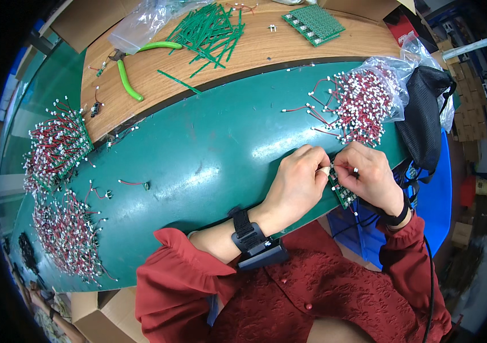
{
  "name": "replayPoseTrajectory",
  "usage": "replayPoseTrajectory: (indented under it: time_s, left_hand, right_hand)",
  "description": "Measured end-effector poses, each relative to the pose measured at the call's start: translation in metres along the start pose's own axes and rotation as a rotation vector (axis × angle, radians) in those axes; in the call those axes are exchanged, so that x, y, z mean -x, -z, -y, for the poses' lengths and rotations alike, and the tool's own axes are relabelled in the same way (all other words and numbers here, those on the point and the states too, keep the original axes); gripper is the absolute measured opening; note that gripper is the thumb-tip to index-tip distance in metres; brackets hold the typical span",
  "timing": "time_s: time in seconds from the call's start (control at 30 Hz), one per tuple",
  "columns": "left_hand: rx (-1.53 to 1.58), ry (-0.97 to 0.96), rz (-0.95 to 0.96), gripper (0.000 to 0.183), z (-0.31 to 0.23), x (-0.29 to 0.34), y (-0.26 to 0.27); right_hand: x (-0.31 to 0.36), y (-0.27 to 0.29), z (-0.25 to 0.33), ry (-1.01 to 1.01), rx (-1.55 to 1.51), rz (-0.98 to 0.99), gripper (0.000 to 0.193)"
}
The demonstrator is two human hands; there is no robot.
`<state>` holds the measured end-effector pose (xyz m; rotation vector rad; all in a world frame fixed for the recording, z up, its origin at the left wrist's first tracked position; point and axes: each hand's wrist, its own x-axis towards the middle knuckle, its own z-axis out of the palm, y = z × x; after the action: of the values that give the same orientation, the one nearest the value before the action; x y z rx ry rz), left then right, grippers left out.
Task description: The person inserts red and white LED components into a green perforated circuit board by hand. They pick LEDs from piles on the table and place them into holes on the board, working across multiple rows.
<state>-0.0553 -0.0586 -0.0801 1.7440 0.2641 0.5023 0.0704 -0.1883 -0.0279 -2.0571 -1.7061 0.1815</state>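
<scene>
Green tabletop (209,154), circuit board (345,195) at edge

The green tabletop (197,137) bears heaps of red wires with white connectors (69,234).

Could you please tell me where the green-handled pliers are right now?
In the head view, the green-handled pliers lie at upper left on the wooden tabletop, just below a clear plastic bag and left of the pile of green strips.
</scene>
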Motion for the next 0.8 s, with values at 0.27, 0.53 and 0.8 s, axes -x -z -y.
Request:
replayPoseTrajectory:
  time_s: [0.27,0.53,0.8]
  left_hand:
    - [-0.100,-0.013,0.006,0.009,0.002,0.002,0.002]
    - [-0.004,0.152,0.062,0.021,-0.008,-0.001,0.002]
    - [-0.138,-0.095,0.229,0.032,-0.003,0.002,0.006]
  right_hand:
    - [-0.002,0.001,0.029,0.162,0.456,0.167,0.014]
    - [0.005,-0.004,0.019,0.084,0.271,-0.024,0.012]
    - [0.043,0.038,-0.020,-0.242,-0.061,-0.344,0.013]
